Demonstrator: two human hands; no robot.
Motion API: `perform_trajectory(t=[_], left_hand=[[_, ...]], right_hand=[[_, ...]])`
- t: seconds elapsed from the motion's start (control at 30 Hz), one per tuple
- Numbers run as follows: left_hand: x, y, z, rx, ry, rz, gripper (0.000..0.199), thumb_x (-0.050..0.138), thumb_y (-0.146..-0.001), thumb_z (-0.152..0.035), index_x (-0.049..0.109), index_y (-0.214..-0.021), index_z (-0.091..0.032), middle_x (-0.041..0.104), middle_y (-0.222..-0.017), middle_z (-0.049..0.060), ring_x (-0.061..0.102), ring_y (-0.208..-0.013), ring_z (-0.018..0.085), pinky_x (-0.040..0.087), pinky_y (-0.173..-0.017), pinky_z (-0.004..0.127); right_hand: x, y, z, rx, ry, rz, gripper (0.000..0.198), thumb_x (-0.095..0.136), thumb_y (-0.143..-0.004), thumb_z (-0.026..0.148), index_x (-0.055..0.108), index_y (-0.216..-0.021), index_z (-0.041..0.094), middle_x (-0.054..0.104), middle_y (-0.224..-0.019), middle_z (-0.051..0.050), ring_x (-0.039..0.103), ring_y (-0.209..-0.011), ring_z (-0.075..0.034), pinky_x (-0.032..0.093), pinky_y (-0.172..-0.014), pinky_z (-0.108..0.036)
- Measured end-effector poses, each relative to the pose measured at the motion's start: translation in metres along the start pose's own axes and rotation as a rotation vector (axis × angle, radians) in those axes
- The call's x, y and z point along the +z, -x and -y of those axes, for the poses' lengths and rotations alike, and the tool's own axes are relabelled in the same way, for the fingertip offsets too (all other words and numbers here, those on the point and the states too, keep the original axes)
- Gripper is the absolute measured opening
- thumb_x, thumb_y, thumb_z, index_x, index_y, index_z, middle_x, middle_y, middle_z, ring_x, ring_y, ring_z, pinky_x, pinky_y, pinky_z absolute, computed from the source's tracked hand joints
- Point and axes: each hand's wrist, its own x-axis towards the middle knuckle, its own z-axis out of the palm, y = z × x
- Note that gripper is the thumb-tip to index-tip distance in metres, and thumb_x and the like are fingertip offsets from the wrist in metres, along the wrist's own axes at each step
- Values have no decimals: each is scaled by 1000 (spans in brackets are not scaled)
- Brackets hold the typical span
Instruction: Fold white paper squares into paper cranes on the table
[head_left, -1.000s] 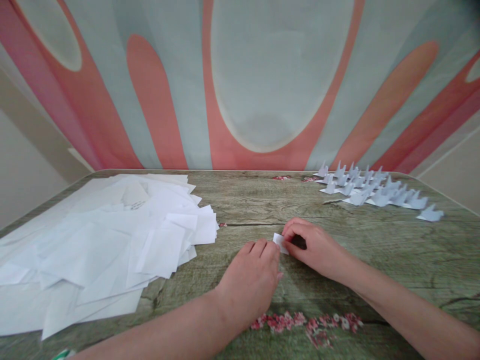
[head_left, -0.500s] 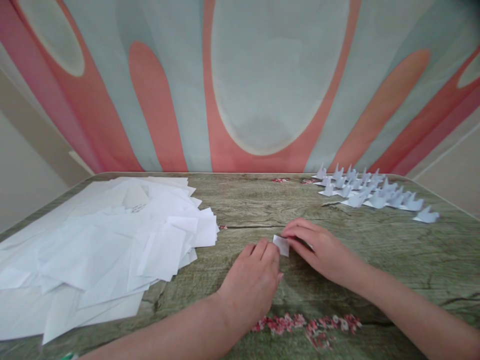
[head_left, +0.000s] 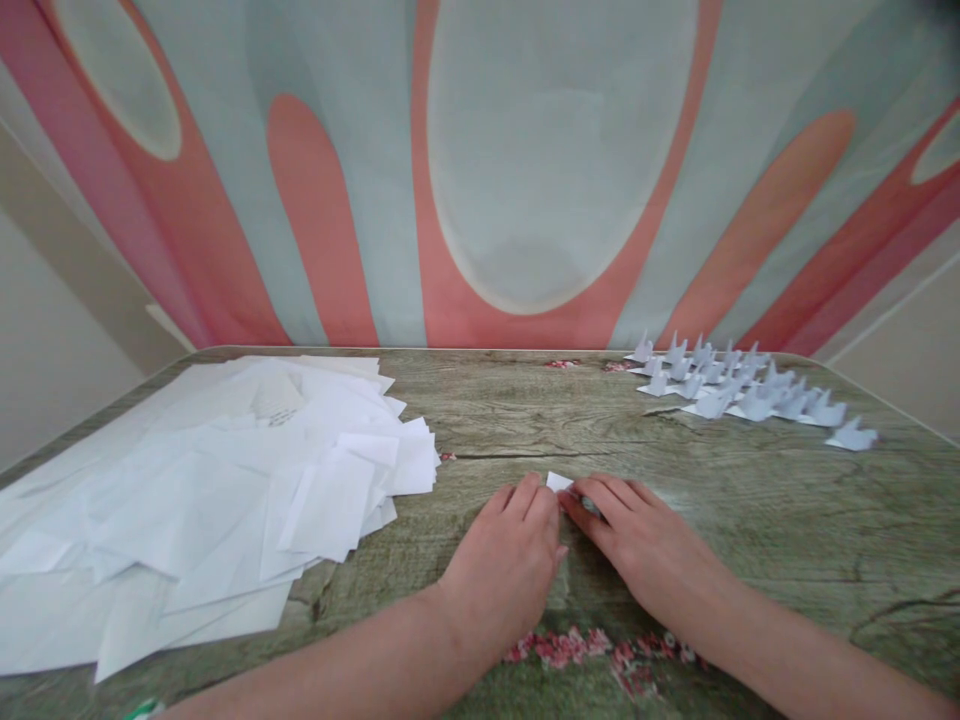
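A small folded piece of white paper (head_left: 559, 482) lies at the middle of the table, partly hidden by my fingers. My left hand (head_left: 514, 545) is closed on its left side, fingers curled down and knuckles up. From the right, my right hand (head_left: 622, 520) pinches the paper's near right edge, its thumb and fingertips close to the left hand. Only the paper's upper part shows between the hands.
A big heap of loose white paper sheets (head_left: 187, 500) covers the table's left side. Several folded white paper birds (head_left: 754, 400) stand in rows at the far right. The wood-patterned tabletop (head_left: 480, 400) ends at a patterned wall (head_left: 555, 150).
My right hand has moved nearer and its fingers have come down over the paper's right part, so less paper shows. My left hand has stayed nearly in place.
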Motion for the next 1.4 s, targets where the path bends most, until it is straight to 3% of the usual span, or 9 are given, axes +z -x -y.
perform_trajectory(t=[0.4, 0.7, 0.9, 1.0, 1.13, 1.23, 1.4], left_hand=[[-5, 0, 1, -9, -12, -4, 36, 42, -87, -28, 55, -114, -7, 56, -112, 13, 40, -116, 27, 34, -94, 38], [-11, 0, 5, 27, -11, 0, 27, 44, -84, -23, 61, -99, -9, 57, -107, 13, 42, -114, 28, 36, -93, 39], [-12, -4, 16, -107, 259, 19, 24, 39, -85, -19, 62, -86, -15, 60, -87, 7, 55, -85, 20, 46, -78, 35], [-4, -7, 25, -144, 379, -35, 29, 39, -84, -14, 56, -107, -16, 59, -103, 6, 54, -97, 19, 44, -87, 35], [8, -9, 32, -68, 469, -70, 45, 35, -83, -6, 41, -126, -15, 46, -131, 5, 36, -124, 15, 31, -104, 34], [10, -9, 34, -26, 463, -43, 48, 35, -83, -5, 38, -129, -18, 44, -134, 3, 29, -129, 15, 29, -105, 38], [5, -10, 32, -18, 457, -48, 40, 36, -85, -9, 45, -124, -18, 51, -127, 6, 36, -124, 17, 32, -103, 40]], right_hand=[[1, 3, 1, 28, 23, 20, 35, 43, -76, 3, 56, -108, 7, 57, -97, -11, 52, -87, -24, 47, -70, -37], [-2, 2, 0, 27, -1, -9, 29, 41, -80, 3, 57, -103, 9, 57, -94, -11, 54, -83, -24, 47, -67, -37], [1, 5, -1, 23, -26, 3, 33, 42, -79, 3, 54, -109, 8, 57, -97, -11, 52, -89, -24, 47, -70, -38], [2, 6, -3, 15, -45, 19, 35, 43, -79, 3, 53, -111, 9, 56, -97, -11, 52, -90, -24, 47, -72, -37], [1, 6, -3, 13, -39, 17, 36, 42, -78, 3, 53, -111, 9, 57, -97, -11, 51, -90, -24, 47, -72, -37], [0, 5, -3, 11, -29, 2, 36, 40, -78, 3, 54, -110, 10, 57, -99, -12, 51, -90, -24, 48, -72, -37], [1, 7, -2, 15, -42, -6, 37, 39, -77, 2, 54, -110, 9, 57, -101, -13, 52, -92, -25, 48, -74, -39]])
